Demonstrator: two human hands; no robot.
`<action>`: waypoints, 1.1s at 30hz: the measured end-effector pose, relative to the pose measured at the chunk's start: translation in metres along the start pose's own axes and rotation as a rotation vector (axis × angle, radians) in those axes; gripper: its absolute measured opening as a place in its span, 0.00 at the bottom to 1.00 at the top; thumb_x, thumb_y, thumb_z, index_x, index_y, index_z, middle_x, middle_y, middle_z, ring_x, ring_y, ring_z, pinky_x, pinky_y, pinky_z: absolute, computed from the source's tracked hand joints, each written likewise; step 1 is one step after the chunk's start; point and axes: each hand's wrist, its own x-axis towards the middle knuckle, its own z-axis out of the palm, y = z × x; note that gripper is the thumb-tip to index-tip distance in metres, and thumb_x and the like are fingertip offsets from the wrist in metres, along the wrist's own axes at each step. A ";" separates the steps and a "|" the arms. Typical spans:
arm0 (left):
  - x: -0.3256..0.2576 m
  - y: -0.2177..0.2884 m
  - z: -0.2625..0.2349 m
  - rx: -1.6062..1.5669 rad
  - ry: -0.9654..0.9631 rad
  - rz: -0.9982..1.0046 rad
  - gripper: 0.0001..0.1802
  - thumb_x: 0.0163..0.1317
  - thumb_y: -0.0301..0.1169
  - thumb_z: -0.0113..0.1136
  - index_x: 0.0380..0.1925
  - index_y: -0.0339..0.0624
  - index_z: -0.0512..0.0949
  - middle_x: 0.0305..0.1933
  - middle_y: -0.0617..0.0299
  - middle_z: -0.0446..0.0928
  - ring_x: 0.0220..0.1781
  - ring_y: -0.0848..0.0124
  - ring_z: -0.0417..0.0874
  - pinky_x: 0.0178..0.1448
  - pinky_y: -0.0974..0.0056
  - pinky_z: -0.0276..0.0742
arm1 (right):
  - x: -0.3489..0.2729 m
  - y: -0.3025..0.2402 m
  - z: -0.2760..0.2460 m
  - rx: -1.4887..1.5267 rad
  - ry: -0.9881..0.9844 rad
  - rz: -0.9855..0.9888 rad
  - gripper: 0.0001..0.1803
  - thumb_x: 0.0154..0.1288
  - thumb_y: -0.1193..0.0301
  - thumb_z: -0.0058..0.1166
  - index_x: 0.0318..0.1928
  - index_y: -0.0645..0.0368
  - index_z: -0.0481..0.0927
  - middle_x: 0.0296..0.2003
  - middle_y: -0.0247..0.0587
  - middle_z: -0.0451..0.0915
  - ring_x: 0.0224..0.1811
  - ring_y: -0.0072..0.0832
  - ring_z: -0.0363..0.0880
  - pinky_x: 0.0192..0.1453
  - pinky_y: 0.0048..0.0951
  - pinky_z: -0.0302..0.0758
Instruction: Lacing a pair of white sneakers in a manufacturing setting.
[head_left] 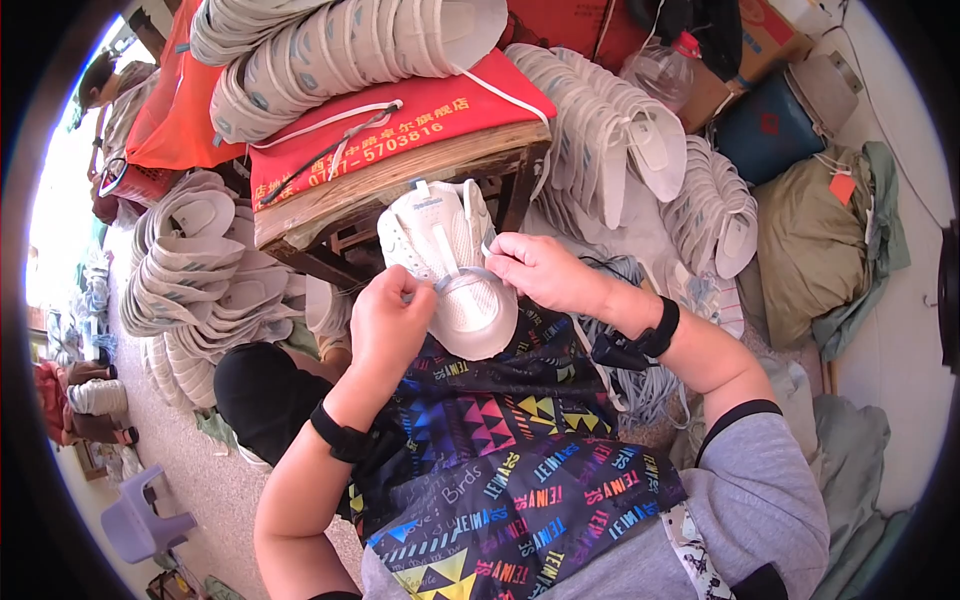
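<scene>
A white shoe upper [478, 325] leans over my lap, toe toward me, its tongue and top against the wooden stool. Across its lowest lacing holes runs a flat light-grey shoelace [462, 274]. My left hand [388, 315] is closed at the left side of the upper, thumb and fingers pinching one side of the lace. At the right side, my right hand [545, 272] pinches the lace's other side, a short bit of it sticking up by the fingertips. What lies inside the left fingers is mostly hidden.
A wooden stool [400, 165] with a red cloth bears stacked uppers [340, 60]. More upper stacks stand left [190, 270] and right [600, 130]. A bundle of grey laces [645, 395] hangs by my right forearm. A purple chair [145, 515] stands lower left; a person [125, 95] is far left.
</scene>
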 end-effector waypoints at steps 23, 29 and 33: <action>0.042 0.042 -0.051 0.617 -0.440 0.682 0.17 0.41 0.33 0.75 0.31 0.44 0.78 0.41 0.58 0.70 0.50 0.57 0.75 0.52 0.54 0.71 | 0.005 -0.008 -0.003 0.077 -0.058 0.010 0.16 0.71 0.61 0.52 0.35 0.63 0.78 0.22 0.36 0.74 0.26 0.20 0.70 0.33 0.30 0.71; 0.036 0.031 -0.039 0.546 -0.368 0.633 0.17 0.39 0.34 0.76 0.26 0.43 0.77 0.36 0.58 0.73 0.42 0.55 0.78 0.45 0.54 0.74 | 0.010 -0.015 -0.008 0.011 -0.162 0.198 0.16 0.71 0.59 0.53 0.36 0.59 0.81 0.23 0.24 0.73 0.25 0.10 0.67 0.28 0.20 0.66; 0.035 0.031 -0.039 0.626 -0.280 0.680 0.17 0.38 0.36 0.76 0.25 0.43 0.78 0.31 0.58 0.76 0.39 0.55 0.79 0.44 0.54 0.74 | 0.014 -0.012 -0.005 0.166 -0.158 0.267 0.14 0.64 0.63 0.54 0.29 0.60 0.81 0.22 0.26 0.74 0.26 0.14 0.68 0.29 0.22 0.66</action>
